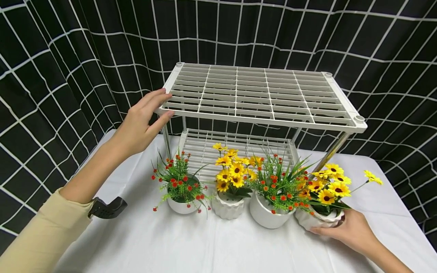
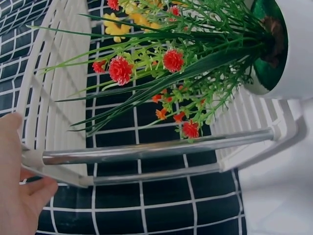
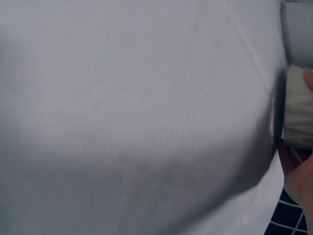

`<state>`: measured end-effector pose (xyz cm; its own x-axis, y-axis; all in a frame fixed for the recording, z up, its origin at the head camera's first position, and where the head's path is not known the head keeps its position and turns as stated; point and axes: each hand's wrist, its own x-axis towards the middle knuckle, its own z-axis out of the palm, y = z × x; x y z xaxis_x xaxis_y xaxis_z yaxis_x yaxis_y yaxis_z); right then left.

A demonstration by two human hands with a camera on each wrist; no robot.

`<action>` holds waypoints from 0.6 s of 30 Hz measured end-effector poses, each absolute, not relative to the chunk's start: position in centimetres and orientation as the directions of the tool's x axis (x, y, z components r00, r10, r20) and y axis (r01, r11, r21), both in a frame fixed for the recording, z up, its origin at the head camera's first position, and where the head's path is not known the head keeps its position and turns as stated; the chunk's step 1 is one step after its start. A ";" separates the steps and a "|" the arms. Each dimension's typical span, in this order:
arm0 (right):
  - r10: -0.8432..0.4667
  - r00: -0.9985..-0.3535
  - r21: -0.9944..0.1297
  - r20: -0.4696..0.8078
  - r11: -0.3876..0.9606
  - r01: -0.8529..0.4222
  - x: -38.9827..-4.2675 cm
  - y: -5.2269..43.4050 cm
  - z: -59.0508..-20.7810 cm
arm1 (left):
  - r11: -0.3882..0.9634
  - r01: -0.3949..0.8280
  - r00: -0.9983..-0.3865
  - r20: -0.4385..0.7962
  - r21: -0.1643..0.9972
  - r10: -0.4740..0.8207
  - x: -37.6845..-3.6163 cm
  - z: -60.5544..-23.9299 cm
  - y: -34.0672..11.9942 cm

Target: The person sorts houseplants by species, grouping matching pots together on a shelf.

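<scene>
My left hand (image 1: 138,125) grips the front left corner of the white two-tier shelf rack's top shelf (image 1: 239,94), fingers over the side and thumb at the front edge. My right hand (image 1: 353,229) holds the ridged white pot of yellow flowers (image 1: 321,218) at the right end of the row, thumb in front and fingers on the right side. In the right wrist view only part of that pot (image 3: 298,112) shows, with fingertips at it. Directly left of it stands a smooth white pot with red flowers (image 1: 271,212), its leaves overlapping the yellow blooms.
Further left are another ridged pot of yellow flowers (image 1: 228,206) and a smooth pot of red flowers (image 1: 184,204). All the pots stand before the rack's lower shelf (image 1: 201,146). Chrome posts (image 1: 331,151) join the shelves. White cloth (image 1: 239,250) covers the table; black gridded fabric (image 1: 218,30) hangs behind.
</scene>
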<state>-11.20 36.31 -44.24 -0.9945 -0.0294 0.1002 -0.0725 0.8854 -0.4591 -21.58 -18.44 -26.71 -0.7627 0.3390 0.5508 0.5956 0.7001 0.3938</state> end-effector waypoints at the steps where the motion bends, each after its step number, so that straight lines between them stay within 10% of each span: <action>1: -0.025 -0.995 -0.453 0.092 0.889 -0.064 -11.1 36.4 -44.1 | 0.705 0.592 -0.766 0.545 0.391 0.341 -21.6 -26.7 -18.5; 18: 0.059 -0.991 -0.434 0.118 0.901 0.002 -10.4 39.2 -40.7 | 0.765 0.584 -0.777 0.461 0.273 0.428 -20.8 -25.2 -19.4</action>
